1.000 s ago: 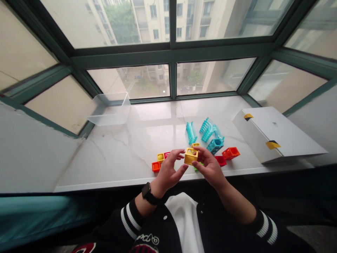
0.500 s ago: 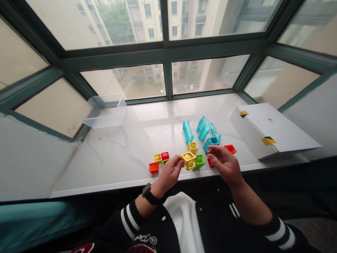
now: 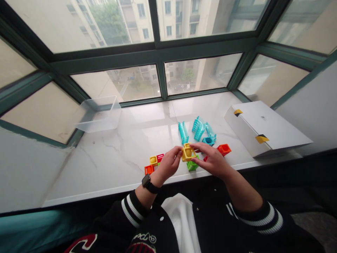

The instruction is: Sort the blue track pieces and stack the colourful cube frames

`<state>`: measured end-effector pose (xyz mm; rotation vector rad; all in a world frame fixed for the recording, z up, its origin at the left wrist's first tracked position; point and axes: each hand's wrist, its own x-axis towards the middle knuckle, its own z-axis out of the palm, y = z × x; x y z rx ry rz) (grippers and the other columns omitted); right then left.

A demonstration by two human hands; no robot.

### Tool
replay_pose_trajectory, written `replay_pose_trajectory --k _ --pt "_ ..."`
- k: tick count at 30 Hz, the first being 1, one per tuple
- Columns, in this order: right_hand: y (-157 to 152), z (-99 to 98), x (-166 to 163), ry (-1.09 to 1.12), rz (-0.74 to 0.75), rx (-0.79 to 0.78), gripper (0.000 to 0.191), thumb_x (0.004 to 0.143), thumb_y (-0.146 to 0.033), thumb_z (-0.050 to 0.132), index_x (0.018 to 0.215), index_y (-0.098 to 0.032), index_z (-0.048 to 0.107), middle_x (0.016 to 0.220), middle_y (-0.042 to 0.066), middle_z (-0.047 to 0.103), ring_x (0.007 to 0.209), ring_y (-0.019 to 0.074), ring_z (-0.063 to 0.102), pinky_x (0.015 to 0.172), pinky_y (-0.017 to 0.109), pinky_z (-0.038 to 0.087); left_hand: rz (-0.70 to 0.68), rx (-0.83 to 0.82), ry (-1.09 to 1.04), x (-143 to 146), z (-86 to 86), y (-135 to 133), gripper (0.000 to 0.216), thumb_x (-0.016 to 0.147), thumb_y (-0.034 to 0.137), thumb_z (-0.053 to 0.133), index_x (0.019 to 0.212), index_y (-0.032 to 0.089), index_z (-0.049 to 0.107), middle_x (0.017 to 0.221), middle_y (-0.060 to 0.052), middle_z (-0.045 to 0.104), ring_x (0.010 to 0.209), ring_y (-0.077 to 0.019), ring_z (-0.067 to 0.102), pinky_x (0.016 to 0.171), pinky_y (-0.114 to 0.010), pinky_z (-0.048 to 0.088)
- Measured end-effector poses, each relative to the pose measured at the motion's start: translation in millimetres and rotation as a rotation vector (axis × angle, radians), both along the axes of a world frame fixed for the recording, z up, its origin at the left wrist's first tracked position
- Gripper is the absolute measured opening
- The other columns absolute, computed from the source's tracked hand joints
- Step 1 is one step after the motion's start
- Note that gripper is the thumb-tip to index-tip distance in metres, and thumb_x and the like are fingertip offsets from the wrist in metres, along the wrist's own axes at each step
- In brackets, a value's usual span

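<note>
A yellow cube block with open, window-like sides is held above the sill between both hands. My left hand pinches its left side, while the thumb and fingers of my right hand close on its right side. Below it stands a green cube block, and another yellow block is partly covered behind it. By my left hand lie an orange block, a yellow block and a red block; a green one there is mostly hidden. An orange-red block rests beyond my right hand.
Clear turquoise track pieces and a blue block lie farther back. A transparent plastic bin stands at the left rear. To the right is a white box with yellow-black tape. Window frames bound the marble sill.
My right hand has moved left and closed on the yellow block that my left hand holds. The block has turned slightly, and the whole view has shifted a little.
</note>
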<state>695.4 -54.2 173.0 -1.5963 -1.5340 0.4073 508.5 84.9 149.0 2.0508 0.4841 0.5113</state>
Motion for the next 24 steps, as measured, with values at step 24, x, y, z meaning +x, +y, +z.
replay_pose_trajectory --k 24 --pt "34.6 -8.8 40.3 -0.260 -0.033 -0.110 0.045 0.090 -0.022 0.074 0.134 -0.029 0.068 0.124 0.009 0.067 0.116 0.0310 0.066 0.104 0.049 0.056 0.176 0.032 -0.042 37.7 -55.6 25.5 0.023 0.105 0.025 0.050 0.123 0.023 0.063 0.120 -0.008 0.072 0.110 -0.0217 0.070 0.100 -0.039 0.056"
